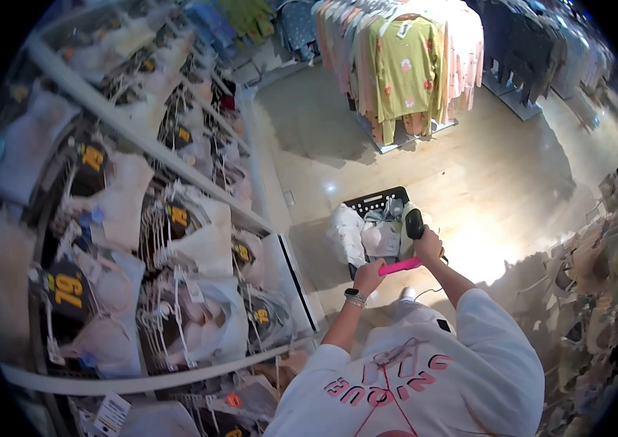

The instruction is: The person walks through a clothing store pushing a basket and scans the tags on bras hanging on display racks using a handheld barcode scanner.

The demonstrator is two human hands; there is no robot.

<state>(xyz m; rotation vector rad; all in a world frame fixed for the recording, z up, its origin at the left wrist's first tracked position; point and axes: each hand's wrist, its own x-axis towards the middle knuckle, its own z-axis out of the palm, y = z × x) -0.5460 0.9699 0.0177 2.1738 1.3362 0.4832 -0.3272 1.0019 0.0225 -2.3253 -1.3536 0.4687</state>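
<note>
My left hand [369,275] is closed around the left end of a bright pink bar [402,266], which looks like a handle. Just right of it, my right hand [429,245] grips a black handheld device [414,223] with a rounded head, perhaps a scanner. A thin dark cord [431,290] curves below that hand. Beyond both hands stands a black plastic basket [376,199] on the floor. It holds pale garments [380,237], with a white bundle [345,231] bulging over its left side.
On the left, a white-framed display rack [141,142] is hung with bras and yellow-numbered price tags [68,290]. Ahead stands a garment rack with a green patterned top [407,69] in front. More hanging underwear [578,313] lines the right. Wooden floor [323,149] lies between.
</note>
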